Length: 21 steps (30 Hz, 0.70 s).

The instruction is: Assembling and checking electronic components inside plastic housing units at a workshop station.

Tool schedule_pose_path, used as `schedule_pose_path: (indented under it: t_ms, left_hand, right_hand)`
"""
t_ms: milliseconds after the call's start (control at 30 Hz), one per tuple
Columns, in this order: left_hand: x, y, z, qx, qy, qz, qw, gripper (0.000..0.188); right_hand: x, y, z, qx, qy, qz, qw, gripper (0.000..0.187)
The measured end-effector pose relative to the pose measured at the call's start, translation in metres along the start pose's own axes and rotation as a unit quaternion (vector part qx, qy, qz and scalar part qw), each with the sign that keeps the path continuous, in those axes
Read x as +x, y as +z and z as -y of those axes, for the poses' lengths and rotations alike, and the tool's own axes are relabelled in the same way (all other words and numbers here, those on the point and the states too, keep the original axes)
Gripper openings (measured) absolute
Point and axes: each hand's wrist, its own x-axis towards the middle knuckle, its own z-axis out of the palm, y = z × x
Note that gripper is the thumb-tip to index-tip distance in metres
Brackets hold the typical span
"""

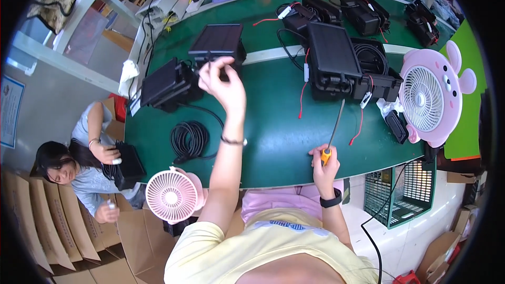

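My left hand reaches over the green table to the front edge of a black box with a dark panel lid. Its fingers are curled in a pinch at that edge; what lies between them is too small to make out. A second such box stands tilted just to the left. In my right hand, near the table's front edge, is a screwdriver with a yellow handle, its shaft pointing up and away. Beyond its tip sits a larger black box beside an opened one with coiled cable inside.
Coiled black cable lies front left near a pink fan. A pink animal-eared fan stands at right. More black units with red wires line the back. At left a co-worker handles a black box among cartons.
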Motion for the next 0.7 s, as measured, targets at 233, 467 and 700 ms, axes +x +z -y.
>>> schedule_pose_path:
  t_ms: [233, 467, 700]
  left_hand:
    - [-0.091, -0.134, -0.096, -0.081, 0.081, 0.394, 0.912, 0.046]
    - [-0.045, -0.155, -0.042, 0.135, 0.194, 0.253, 0.938, 0.063]
    - [-0.021, -0.139, -0.028, 0.063, 0.344, 0.382, 0.856, 0.073]
  right_hand:
    - [0.002, -0.003, 0.003, 0.055, 0.027, 0.012, 0.998, 0.009]
    - [0.006, -0.008, -0.001, 0.055, 0.022, 0.034, 0.998, 0.01]
    - [0.003, -0.014, -0.003, 0.086, 0.034, 0.055, 0.994, 0.01]
